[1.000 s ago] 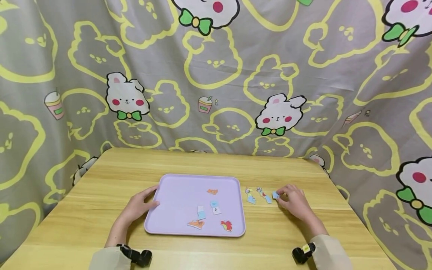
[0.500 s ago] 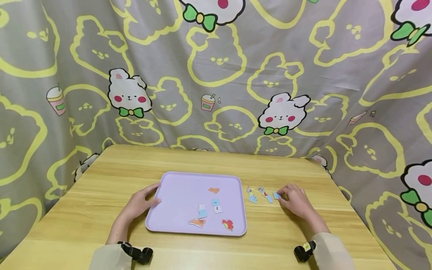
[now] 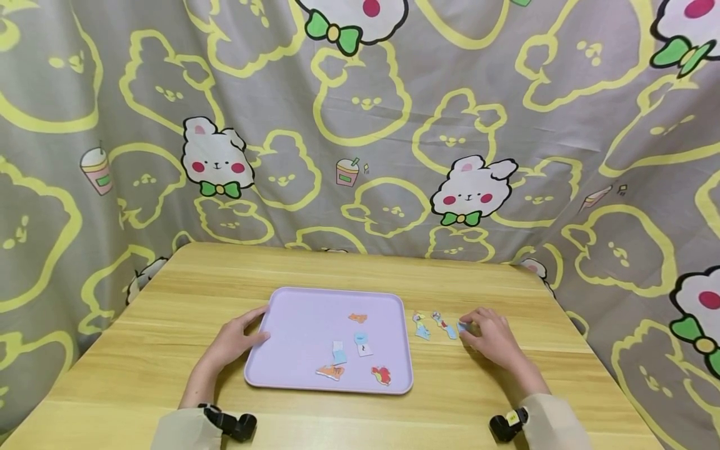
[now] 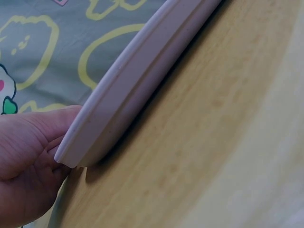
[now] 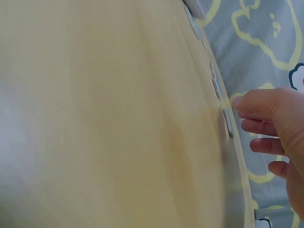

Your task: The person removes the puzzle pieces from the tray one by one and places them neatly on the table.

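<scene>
My left hand [image 3: 233, 340] grips the left rim of a lilac tray [image 3: 292, 350], its thumb over the edge; the left wrist view shows the hand at the tray wall [image 4: 114, 90]. Right of the tray, three flat picture puzzle pieces lie in a row: a yellow-and-blue piece [image 3: 420, 325], a long red-and-blue piece [image 3: 444, 325] and a light blue piece [image 3: 462, 327]. My right hand [image 3: 489, 337] is over the light blue piece and partly hides it. In the right wrist view, the loosely bent fingers [image 5: 261, 104] stand apart from that piece [image 5: 228, 122], which lies on the table.
In the tray lie an orange piece [image 3: 357, 318], another orange piece [image 3: 330, 372], a red piece [image 3: 381, 375], and small blue-and-white pieces [image 3: 339, 356]. The wooden table [image 3: 337, 422] ends at a patterned curtain [image 3: 388, 156] behind and at both sides.
The head view has shifted slightly. The right fingertips cover a little more of the light blue piece than before. The left hand stays on the tray.
</scene>
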Demonstrator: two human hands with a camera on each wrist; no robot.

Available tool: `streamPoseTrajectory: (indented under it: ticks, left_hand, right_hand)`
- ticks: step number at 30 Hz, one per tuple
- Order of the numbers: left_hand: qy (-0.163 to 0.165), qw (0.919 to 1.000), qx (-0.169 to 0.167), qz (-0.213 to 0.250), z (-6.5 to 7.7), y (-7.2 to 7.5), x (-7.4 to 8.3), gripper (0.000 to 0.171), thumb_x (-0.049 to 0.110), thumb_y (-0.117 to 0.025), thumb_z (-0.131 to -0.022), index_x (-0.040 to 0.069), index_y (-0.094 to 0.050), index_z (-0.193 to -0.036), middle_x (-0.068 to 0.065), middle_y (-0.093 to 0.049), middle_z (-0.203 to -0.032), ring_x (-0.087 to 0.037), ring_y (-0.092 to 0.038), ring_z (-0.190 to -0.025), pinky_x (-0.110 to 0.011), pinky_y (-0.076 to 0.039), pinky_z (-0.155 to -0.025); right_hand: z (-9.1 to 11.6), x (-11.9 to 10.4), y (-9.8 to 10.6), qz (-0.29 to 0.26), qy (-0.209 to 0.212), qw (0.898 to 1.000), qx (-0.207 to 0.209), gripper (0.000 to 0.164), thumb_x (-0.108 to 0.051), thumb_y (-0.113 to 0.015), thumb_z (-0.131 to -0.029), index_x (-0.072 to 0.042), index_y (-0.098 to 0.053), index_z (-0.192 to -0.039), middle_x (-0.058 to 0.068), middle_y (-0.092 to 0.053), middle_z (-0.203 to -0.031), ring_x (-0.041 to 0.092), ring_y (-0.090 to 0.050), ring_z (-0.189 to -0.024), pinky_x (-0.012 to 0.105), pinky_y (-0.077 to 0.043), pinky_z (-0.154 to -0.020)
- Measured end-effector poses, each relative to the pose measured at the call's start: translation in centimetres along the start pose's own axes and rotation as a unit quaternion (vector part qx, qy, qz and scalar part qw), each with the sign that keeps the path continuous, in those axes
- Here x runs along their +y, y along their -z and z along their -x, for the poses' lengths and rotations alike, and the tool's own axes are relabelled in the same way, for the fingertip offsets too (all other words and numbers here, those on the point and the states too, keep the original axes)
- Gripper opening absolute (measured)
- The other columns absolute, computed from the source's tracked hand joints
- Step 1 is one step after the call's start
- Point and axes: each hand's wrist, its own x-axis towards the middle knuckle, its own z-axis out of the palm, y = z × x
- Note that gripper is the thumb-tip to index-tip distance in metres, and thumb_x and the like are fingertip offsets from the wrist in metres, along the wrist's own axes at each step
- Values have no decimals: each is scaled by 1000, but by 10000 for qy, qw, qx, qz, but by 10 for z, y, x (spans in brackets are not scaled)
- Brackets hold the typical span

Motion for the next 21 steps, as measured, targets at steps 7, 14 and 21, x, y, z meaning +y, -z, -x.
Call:
streamPoseTrajectory:
  ticks: [7,14,21]
  left_hand:
    - [74,10000,-2,-1,0,-1,0,63,17,-66,-93,5,-40,-149,-25,-36,-154,-47,-27,-145,-61,-27,-117]
    - [66,10000,-9,47,-1,-1,-1,63,18,-66,-93,5,-40,-149,-25,-36,-154,-46,-27,-145,-61,-26,-118]
    - [88,10000,-23,40,-1,0,-1,63,18,-66,-93,5,-40,-149,-25,-36,-154,-47,-27,-145,-61,-26,-118]
  right_hand:
    - [1,-17,-8,-311,216,9991,213,21,-15,-78,-81,-8,-73,-100,3,-70,-95,20,-58,-87,36,-36,-77]
    - [3,-36,-17,-563,547,9961,396,22,-13,-80,-78,-9,-73,-99,1,-69,-95,20,-59,-88,29,-33,-74]
    - [5,-58,-23,-683,909,9925,453,24,-14,-80,-77,-9,-73,-99,-1,-68,-96,16,-57,-87,29,-37,-77]
